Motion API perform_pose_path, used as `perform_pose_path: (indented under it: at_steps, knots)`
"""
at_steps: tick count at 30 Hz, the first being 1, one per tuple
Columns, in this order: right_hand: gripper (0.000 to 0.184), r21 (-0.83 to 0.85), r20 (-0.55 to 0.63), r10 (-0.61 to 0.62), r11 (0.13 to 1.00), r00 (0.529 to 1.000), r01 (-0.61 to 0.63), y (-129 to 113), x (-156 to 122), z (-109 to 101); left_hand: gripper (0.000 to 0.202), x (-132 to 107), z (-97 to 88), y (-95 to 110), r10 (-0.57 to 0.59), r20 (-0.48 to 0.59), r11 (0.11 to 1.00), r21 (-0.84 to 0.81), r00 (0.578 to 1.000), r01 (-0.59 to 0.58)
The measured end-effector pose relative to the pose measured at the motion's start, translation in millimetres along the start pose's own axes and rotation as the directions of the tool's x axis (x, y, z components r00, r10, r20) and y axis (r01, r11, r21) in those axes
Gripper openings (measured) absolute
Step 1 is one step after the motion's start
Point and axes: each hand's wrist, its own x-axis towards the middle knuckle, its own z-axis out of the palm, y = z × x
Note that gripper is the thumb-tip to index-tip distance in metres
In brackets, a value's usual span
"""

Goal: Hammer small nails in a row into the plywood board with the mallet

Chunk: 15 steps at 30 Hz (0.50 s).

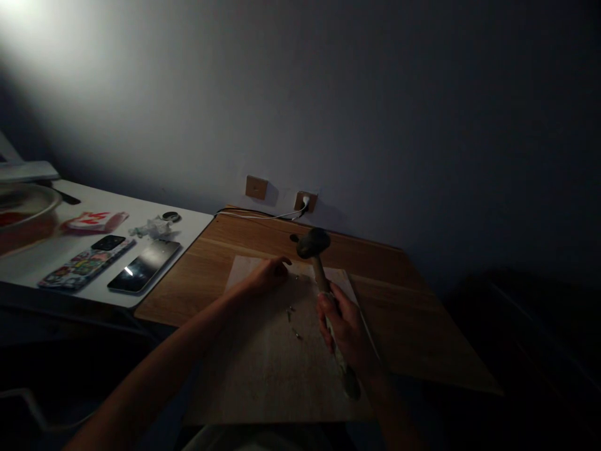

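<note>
Dark-headed mallet point(320, 274) over pale board point(263, 376)

A plain grey wall point(375, 113) filled the view from 10 o'clock through 12 to 2. A bright glow point(19, 15) lit it at 10 o'clock, fading into deep shadow at 3 and 4. Near the centre, toward 11, sat a gold-brown wall plate point(256, 187); toward 12, a matching socket point(298, 198) took a white plug point(306, 200). A wood-grained tabletop point(404, 313) stretched toward 4 o'clock, meeting a white tabletop point(195, 230) toward 9.
</note>
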Motion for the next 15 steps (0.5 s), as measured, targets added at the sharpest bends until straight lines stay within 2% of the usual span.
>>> perform_pose_path:
  at_steps: [7,10,15]
  knots:
    - [0.031,-0.011,-0.048,-0.020,1.000,0.999,0.019,4.9,-1.9,2.8,0.043,-2.3,-2.8,5.8,-0.021,-0.008,1.000,0.022,1.000,0.021]
    - [0.032,-0.036,-0.032,0.003,0.999,0.999,-0.004,24.4,2.8,7.9,0.045,-1.9,-3.5,7.0,-0.037,0.006,0.999,0.011,0.999,0.037]
    - [0.034,-0.084,0.030,0.128,0.989,0.991,-0.125,54.8,8.3,16.9,0.045,0.5,-1.5,8.3,-0.054,0.004,0.999,-0.003,0.999,0.054]
